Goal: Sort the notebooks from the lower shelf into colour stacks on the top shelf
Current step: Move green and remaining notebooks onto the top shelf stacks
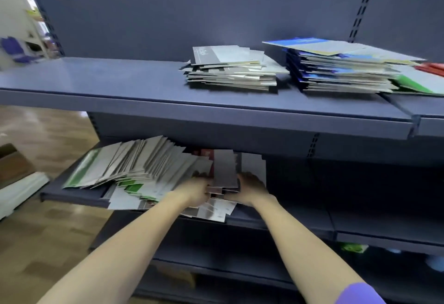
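On the lower shelf (72, 194) a loose heap of notebooks (134, 167) leans to the left, grey, green and some red covers mixed. My left hand (195, 191) and my right hand (252, 188) grip a small bundle of grey notebooks (225, 169) between them at the heap's right end. The top shelf (120, 83) carries a grey stack (230, 71), a taller blue stack (336, 66) to its right, a green notebook (415, 83) and a red one (432, 67) at the far right edge.
The dark back panel (168, 10) rises behind the top shelf. A slotted upright (362, 3) stands at the right. White packages (21, 191) and a cardboard box (12, 162) lie on the wooden floor (48, 135) at left. Lower shelves hold small items (353, 247).
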`<control>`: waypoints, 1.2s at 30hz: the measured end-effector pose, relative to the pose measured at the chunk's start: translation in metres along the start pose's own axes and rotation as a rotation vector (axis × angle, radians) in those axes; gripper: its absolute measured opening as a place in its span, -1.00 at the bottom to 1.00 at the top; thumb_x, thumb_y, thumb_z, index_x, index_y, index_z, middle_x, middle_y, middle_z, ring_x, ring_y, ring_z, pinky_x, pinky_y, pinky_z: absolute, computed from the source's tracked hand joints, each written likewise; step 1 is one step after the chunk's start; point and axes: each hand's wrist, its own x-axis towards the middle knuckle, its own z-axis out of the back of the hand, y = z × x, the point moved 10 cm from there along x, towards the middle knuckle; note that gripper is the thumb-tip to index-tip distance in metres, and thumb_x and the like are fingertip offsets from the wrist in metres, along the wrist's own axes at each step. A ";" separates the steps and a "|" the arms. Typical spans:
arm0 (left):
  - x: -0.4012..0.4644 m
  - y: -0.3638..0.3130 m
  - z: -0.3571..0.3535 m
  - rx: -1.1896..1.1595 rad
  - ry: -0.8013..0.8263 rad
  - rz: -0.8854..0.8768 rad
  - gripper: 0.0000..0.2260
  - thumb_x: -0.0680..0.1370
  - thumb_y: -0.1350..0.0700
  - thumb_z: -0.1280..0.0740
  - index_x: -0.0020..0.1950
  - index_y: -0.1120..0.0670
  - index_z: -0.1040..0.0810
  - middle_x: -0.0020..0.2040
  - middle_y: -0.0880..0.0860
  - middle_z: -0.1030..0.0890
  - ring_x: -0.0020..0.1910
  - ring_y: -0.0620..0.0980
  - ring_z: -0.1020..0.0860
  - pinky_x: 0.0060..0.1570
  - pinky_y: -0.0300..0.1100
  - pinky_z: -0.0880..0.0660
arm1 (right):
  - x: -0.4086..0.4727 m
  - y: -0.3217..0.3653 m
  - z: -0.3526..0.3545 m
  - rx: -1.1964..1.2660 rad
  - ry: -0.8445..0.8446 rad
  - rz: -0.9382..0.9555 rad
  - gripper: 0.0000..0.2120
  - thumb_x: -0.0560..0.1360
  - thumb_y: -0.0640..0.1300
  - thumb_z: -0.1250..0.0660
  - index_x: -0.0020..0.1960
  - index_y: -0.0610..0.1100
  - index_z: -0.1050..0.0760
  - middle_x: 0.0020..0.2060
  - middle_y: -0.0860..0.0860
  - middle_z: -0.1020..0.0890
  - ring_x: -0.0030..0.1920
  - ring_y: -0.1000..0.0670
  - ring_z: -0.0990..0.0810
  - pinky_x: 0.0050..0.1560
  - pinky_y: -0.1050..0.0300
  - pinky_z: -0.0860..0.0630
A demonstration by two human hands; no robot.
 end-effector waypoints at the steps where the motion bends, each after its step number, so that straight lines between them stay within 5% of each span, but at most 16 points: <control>1: 0.002 0.001 -0.001 0.016 -0.015 -0.004 -0.61 0.58 0.08 -0.24 0.42 -0.05 -0.45 0.35 0.07 -0.52 0.27 0.12 -0.48 0.20 -0.04 -0.47 | 0.003 -0.005 -0.007 -0.023 0.013 -0.005 -0.15 0.32 0.36 -0.45 0.47 0.01 -0.31 0.31 -0.04 -0.46 0.32 -0.13 -0.45 0.28 -0.03 -0.46; 8: 0.015 -0.015 -0.002 0.286 -0.144 0.035 -0.59 0.54 0.07 -0.27 0.40 0.03 -0.44 0.38 0.07 -0.43 0.41 0.19 -0.26 0.31 -0.04 -0.31 | 0.010 -0.017 -0.025 -0.254 0.115 0.114 -0.02 0.46 0.42 -0.28 0.62 -0.09 0.02 0.57 -0.14 -0.10 0.54 -0.20 -0.12 0.51 -0.09 -0.17; 13: 0.023 -0.024 -0.002 0.429 -0.128 0.061 -0.67 0.54 0.16 -0.26 0.31 0.10 -0.50 0.32 0.13 -0.50 0.44 0.26 -0.25 0.26 0.02 -0.34 | 0.006 -0.013 -0.038 -0.520 0.029 0.182 -0.17 0.61 0.34 0.00 0.61 -0.26 0.04 0.52 -0.37 -0.11 0.45 -0.39 -0.22 0.39 -0.23 -0.30; 19: 0.024 -0.030 -0.004 0.484 -0.139 0.079 -0.74 0.54 0.15 -0.27 0.21 0.16 -0.55 0.19 0.16 -0.58 0.33 0.25 -0.34 0.11 -0.04 -0.37 | 0.004 -0.007 -0.033 -0.534 -0.039 0.130 -0.54 0.66 -0.23 -0.02 0.52 -0.37 -0.14 0.31 -0.50 -0.36 0.25 -0.38 -0.45 0.10 -0.17 -0.48; 23: 0.020 -0.029 -0.004 0.501 -0.163 0.089 -0.76 0.59 0.18 -0.22 0.19 0.11 -0.60 0.15 0.13 -0.62 0.26 0.21 -0.39 0.06 -0.07 -0.35 | 0.010 0.005 -0.025 -0.562 -0.026 0.182 -0.59 0.56 -0.38 -0.14 0.40 -0.41 -0.31 0.13 -0.36 -0.58 0.10 -0.29 -0.60 -0.02 -0.06 -0.57; 27: 0.015 -0.031 -0.005 0.519 -0.142 0.118 -0.74 0.60 0.23 -0.21 0.24 0.12 -0.59 0.18 0.17 -0.60 0.29 0.20 -0.40 0.16 -0.03 -0.38 | 0.003 0.017 -0.013 -0.724 -0.018 0.200 -0.62 0.52 -0.42 -0.24 0.33 -0.33 -0.42 0.06 -0.19 -0.66 0.01 -0.21 -0.65 -0.17 0.05 -0.40; 36: 0.001 -0.043 -0.008 0.499 -0.124 0.091 -0.77 0.54 0.26 -0.22 0.12 0.15 -0.61 0.10 0.18 -0.62 0.21 0.17 -0.45 0.07 -0.04 -0.36 | -0.036 -0.046 0.027 -0.620 -0.078 -0.057 -0.74 0.54 -0.34 -0.24 0.12 -0.09 -0.56 0.02 -0.03 -0.67 0.01 -0.07 -0.65 -0.16 0.15 -0.37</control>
